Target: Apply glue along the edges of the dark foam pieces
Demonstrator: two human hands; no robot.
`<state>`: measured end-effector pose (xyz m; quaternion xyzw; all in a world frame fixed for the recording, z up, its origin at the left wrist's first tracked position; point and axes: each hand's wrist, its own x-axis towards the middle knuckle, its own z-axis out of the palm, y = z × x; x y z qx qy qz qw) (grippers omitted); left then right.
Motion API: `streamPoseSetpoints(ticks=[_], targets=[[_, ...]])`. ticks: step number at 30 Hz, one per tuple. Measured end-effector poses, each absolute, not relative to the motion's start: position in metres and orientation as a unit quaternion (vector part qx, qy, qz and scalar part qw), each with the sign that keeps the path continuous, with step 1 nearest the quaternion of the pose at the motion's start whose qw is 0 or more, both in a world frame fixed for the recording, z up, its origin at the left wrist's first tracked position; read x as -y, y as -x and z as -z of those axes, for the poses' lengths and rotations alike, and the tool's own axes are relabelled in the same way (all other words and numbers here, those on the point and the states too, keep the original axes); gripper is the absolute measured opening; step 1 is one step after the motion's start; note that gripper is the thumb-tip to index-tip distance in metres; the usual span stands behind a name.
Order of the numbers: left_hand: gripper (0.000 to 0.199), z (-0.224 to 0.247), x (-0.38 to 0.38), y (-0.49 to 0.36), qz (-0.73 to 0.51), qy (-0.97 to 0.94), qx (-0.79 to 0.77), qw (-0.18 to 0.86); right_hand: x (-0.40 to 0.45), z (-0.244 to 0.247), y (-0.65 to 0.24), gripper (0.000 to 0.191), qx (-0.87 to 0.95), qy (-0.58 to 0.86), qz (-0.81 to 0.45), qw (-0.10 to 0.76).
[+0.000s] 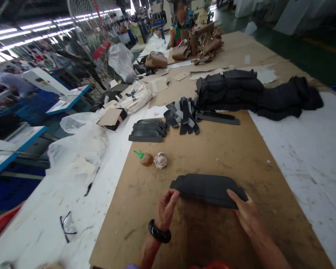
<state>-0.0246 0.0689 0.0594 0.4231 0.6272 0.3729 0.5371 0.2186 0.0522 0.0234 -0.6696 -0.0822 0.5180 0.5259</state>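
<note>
A dark grey, long flat panel with rounded corners (208, 188) is held just above the brown board in front of me. My right hand (248, 213) grips its right end, thumb on top and fingers underneath. At the left end, my left hand (167, 209) has thumb and finger pinched together on the panel's corner. A black bangle (159, 231) circles my left wrist. Beyond the panel lie a small amber bottle with a green tip (146, 159) and a crumpled beige wad (160, 160).
Dark curved pieces (148, 130) and loose dark strips (186, 116) lie farther back on the brown board (226, 149). Long stacks of dark panels (229, 89) stand behind. Eyeglasses (68, 226) and plastic bags (78, 149) are at left. Brown handbags (196, 45) and a person are at the far end.
</note>
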Motion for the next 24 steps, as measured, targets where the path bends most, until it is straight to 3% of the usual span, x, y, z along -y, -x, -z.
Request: streamPoseSetpoints(ticks=[3,6,10,17,24], targets=[[0.038,-0.049,-0.042,0.019,-0.287,-0.296,-0.567,0.713,-0.054,-0.029,-0.213,0.058,0.027,0.64,-0.568,0.516],[0.042,-0.035,-0.03,0.005,-0.367,-0.142,-0.503,0.769,-0.05,-0.033,-0.206,0.062,0.006,0.622,-0.599,0.505],[0.031,-0.024,-0.035,-0.009,-0.49,0.032,-0.432,0.757,-0.042,-0.04,-0.202,0.063,0.007,0.62,-0.601,0.504],[0.025,-0.028,-0.045,-0.013,-0.501,0.091,-0.455,0.731,-0.039,-0.038,-0.203,0.059,0.07,0.634,-0.612,0.468],[0.028,-0.03,-0.05,-0.019,-0.51,0.118,-0.476,0.707,-0.049,-0.016,-0.218,0.051,0.325,0.746,-0.448,0.37]])
